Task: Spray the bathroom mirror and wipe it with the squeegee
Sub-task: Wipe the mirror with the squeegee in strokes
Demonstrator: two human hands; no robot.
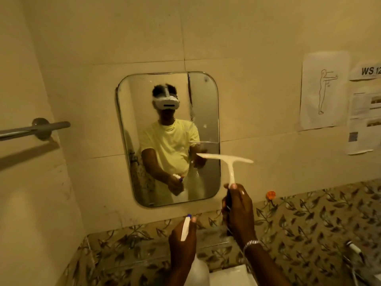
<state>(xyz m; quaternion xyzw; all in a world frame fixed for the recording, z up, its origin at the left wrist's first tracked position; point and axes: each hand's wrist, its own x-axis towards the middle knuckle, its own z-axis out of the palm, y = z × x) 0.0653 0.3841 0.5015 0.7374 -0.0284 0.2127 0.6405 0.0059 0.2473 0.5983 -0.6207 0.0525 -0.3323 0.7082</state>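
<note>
Below the rounded rectangular wall mirror (168,139), the left hand (182,237) is wrapped around a white plastic spray bottle (185,229), whose body is cut off at the frame's bottom. Right of it, the right hand (238,211) grips a white T-shaped squeegee (226,159) upright at the mirror's lower right edge, blade blurred. A paper sign (369,71) far right reads "WS 12", cropped.

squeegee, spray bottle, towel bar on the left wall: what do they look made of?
Squeegee: looks like white moulded plastic, matte, one-piece T shape; blade edge too blurred to tell rubber.
Spray bottle: white plastic head with a blue nozzle tip; translucent, probably plastic body below the left hand.
Towel bar: looks like metal, grey satin sheen with a highlight along the tube and a round wall mount.
</note>
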